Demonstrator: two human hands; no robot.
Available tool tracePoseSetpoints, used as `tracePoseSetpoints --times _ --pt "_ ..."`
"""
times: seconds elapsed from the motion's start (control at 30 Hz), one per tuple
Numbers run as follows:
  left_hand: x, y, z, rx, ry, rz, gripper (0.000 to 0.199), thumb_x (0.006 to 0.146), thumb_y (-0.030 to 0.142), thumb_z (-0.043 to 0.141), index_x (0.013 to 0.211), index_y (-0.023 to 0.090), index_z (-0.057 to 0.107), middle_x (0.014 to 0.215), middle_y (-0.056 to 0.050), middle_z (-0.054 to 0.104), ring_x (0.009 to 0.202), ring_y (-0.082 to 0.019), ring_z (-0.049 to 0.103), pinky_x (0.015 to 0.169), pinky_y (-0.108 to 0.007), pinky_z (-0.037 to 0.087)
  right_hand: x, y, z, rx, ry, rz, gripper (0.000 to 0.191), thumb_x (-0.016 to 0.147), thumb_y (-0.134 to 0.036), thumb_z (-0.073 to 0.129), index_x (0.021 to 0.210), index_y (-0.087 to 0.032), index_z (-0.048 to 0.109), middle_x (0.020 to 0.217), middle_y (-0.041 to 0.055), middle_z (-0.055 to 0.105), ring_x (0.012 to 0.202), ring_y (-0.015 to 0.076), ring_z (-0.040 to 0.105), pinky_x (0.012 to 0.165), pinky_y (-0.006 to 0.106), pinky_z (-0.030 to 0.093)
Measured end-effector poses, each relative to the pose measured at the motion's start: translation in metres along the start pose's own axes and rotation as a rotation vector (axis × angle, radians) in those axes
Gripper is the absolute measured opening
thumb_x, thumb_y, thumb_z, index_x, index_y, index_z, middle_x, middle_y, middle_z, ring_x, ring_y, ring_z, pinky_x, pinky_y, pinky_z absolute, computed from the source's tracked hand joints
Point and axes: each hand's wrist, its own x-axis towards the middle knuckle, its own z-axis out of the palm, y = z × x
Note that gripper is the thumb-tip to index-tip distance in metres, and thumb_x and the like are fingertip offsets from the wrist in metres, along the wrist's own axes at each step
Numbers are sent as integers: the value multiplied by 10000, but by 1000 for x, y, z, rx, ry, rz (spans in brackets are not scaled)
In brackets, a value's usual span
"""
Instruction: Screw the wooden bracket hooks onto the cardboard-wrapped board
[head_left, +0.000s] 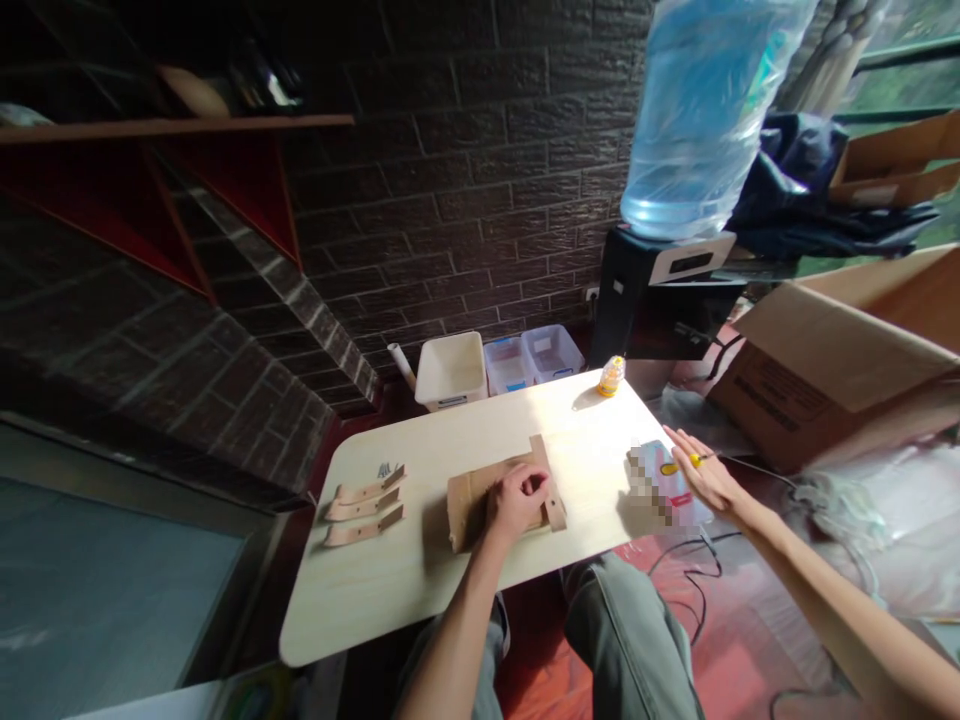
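Left hand (517, 500) curled atop brown boxy wooden-looking piece (466, 505) on pale wooden counter (360, 600); can't tell if pinching. Right hand (701, 475) fingers straight, thumb clamping yellow-handled screwdriver (668, 468). Piece probably light, stiff imo; grab side edges.

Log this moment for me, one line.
left hand: on wooden piece | right hand: at yellow-handled tool, grip unclear | table, left end: three curved wooden strips | far right corner: yellow-and-clear container

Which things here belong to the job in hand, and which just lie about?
Probably the job's:
- wooden piece under the left hand
- yellow-handled tool at the right hand
- curved wooden pieces

Apparently lying about:
- storage bins
- cardboard box
- water bottle
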Motion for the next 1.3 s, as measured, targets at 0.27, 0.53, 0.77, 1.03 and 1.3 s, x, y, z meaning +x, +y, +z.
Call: tracePoseSetpoints --times 0.27,0.53,0.77,1.03,1.3 --pt "-1 3 -1 -3 29 -23 112 823 190 648 885 194 742 817 -8 700 632 -108 549 617 -216 445 -9 -92 -40 368 -52 117 596 1020 -576 220 1331 -236 598 872 86 754 909 298 714 873 461 539" --pt "-1 3 0 -12 46 -38 95 804 175 651 850 184 733 809 -8 712 614 -103 555 613 -214 452 11 -157 -45 557 -153 -1 585 1004 -621 282 925 -205 686 897 80 736 874 247 688 819 370 506" --pt "-1 2 0 -31 33 -53 107 815 212 653 875 190 738 828 -16 727 630 -115 568 620 -227 462 20 -181 -47 382 -356 -34 567 924 -702 448 668 -205 547 568 -2 578 509 145 490 526 273 331" --pt "-2 2 -1 -50 50 -68 95 805 217 666 855 193 743 815 -15 736 619 -116 567 613 -231 463 11 -185 -50 408 -293 -116 449 1035 -493 293 948 -208 629 755 19 634 673 175 572 651 299 402" --pt "-2 1 -2 -78 71 -95 221 772 154 660 972 197 745 849 -21 757 606 -107 581 605 -220 483 16 -206 -58 522 -235 -198 274 946 -428 530 1055 -199 633 668 -24 595 569 129 455 535 251 323"
